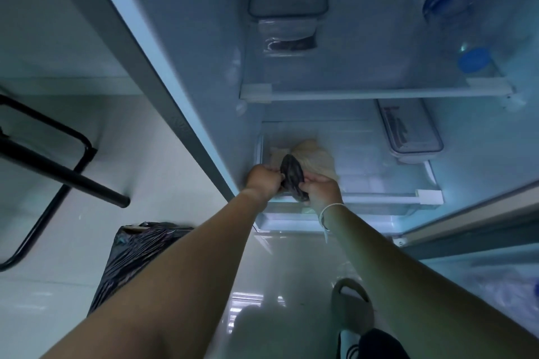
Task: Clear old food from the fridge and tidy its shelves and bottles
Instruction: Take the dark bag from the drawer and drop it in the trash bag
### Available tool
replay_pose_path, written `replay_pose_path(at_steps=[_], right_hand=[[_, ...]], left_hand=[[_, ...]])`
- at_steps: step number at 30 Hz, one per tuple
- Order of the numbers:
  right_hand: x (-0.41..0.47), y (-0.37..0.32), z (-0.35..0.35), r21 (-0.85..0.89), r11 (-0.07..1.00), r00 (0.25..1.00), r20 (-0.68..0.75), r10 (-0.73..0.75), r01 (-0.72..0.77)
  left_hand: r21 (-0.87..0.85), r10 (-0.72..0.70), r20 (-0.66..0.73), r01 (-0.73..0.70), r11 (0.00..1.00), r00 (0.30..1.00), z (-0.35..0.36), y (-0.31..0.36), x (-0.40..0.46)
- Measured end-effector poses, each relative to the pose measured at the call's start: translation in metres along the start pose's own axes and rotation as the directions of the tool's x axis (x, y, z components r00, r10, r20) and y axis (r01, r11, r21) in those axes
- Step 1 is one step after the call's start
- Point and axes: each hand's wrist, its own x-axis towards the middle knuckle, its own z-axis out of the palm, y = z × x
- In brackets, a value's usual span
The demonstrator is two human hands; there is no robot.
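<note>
The fridge stands open in front of me. At the front left of its lower shelf, my left hand and my right hand both grip a small dark bag held between them. A pale, cream-coloured bundle lies on that shelf right behind the bag. A long clear lidded container with dark contents rests at the shelf's right. On the upper shelf stand a square lidded container and a blue-capped clear bottle.
A black rubbish bag stands open on the tiled floor left of my arms. A black metal frame is further left. The open fridge door is at the right. A slipper lies on the floor below.
</note>
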Motion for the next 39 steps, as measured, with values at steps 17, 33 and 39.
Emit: replay_pose_path(at_steps=[17,33,39], right_hand=[[-0.160,0.025,0.030,-0.094,0.995,0.990,0.137,0.034,-0.022],[-0.220,0.068,0.174,-0.430,0.890,0.906,0.420,0.053,0.148],[-0.220,0.070,0.168,-0.466,0.865,0.917,0.399,0.017,0.187]], left_hand=[[0.007,0.026,-0.053,-0.026,1.000,0.998,-0.084,-0.033,-0.151],[-0.022,-0.023,-0.381,0.016,1.000,0.924,-0.240,-0.094,-0.206],[-0.058,-0.021,-0.416,-0.003,0.998,0.909,-0.243,-0.084,-0.207]])
